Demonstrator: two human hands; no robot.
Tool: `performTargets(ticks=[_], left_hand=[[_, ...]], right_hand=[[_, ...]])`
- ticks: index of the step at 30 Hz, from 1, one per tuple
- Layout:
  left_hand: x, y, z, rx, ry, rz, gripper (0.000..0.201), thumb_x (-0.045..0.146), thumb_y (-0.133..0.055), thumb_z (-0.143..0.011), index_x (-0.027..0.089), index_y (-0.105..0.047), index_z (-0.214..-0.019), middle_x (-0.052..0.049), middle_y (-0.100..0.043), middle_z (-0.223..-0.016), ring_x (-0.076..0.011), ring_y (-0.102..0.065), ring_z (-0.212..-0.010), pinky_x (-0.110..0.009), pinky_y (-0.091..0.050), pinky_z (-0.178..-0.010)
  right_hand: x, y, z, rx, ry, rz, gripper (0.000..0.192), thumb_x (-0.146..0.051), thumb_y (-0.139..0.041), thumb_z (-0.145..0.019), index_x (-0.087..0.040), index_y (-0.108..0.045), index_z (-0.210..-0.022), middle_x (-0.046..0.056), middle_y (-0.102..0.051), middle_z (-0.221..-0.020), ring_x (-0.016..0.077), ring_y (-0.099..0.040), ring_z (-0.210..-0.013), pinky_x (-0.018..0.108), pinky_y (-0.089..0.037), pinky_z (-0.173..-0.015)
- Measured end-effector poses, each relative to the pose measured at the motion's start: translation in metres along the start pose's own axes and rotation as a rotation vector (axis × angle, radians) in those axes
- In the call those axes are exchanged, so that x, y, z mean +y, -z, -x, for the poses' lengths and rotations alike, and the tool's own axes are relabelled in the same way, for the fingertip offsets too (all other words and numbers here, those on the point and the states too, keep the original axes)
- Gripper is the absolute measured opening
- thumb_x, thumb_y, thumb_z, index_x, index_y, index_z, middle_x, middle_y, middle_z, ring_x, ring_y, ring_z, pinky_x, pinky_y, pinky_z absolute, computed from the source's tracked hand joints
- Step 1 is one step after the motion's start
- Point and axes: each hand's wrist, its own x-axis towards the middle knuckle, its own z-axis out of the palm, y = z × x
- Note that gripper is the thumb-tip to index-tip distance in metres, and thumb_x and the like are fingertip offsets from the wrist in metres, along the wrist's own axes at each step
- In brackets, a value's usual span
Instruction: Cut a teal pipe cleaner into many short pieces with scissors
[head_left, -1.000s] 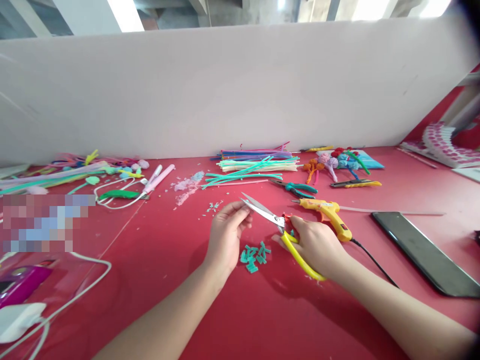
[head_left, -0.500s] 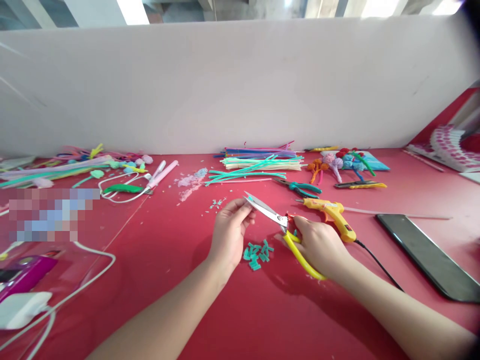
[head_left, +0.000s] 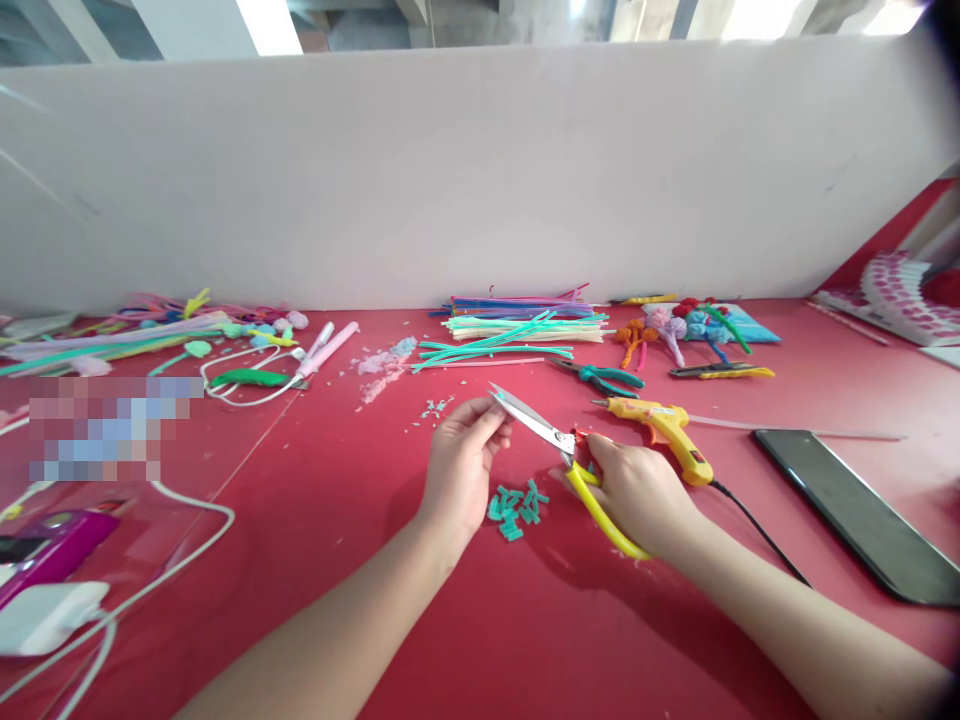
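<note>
My right hand [head_left: 637, 490] is closed around the yellow handles of a pair of scissors [head_left: 541, 425]. The scissors' blades point up and left, towards my left hand [head_left: 465, 455]. Thumb and fingers of that hand pinch a small teal piece of pipe cleaner [head_left: 499, 397] beside the blade tips; most of it is hidden. Below the blades, between my hands, lies a small heap of short teal pipe cleaner pieces [head_left: 517, 507] on the red table [head_left: 480, 630].
Bundles of pipe cleaners [head_left: 525, 328] lie along the white partition [head_left: 480, 180]. Pliers [head_left: 607, 378], a yellow glue gun [head_left: 664, 430] and a phone [head_left: 855, 515] are at the right. Pink and blue fluff [head_left: 386, 365], a pink hair straightener [head_left: 328, 350] and white cables [head_left: 187, 560] are at the left.
</note>
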Motion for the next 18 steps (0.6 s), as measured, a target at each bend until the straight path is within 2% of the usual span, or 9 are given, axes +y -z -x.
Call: performTargets(ticks=[10, 18], left_hand=[[0.0011, -0.0005, 0.0005, -0.003, -0.002, 0.002, 0.013, 0.019, -0.065, -0.065, 0.014, -0.063, -0.076, 0.000, -0.060, -0.068, -0.0050, -0.052, -0.059, -0.016, -0.039, -0.055], [-0.0005, 0.0006, -0.0007, 0.012, -0.008, -0.014, 0.014, 0.020, -0.065, -0.064, 0.015, -0.063, -0.076, 0.000, -0.061, -0.069, -0.0053, -0.052, -0.059, -0.017, -0.039, -0.055]], right_hand=[[0.0007, -0.0003, 0.0003, -0.003, 0.002, 0.018, 0.031, -0.047, -0.035, -0.079, -0.019, -0.047, -0.073, 0.003, -0.057, -0.057, 0.0138, -0.050, -0.048, 0.025, -0.016, -0.045], [0.0008, -0.0018, 0.0004, -0.006, -0.010, 0.024, 0.031, -0.046, -0.036, -0.079, -0.019, -0.049, -0.073, 0.002, -0.054, -0.053, 0.0134, -0.049, -0.047, 0.025, -0.016, -0.044]])
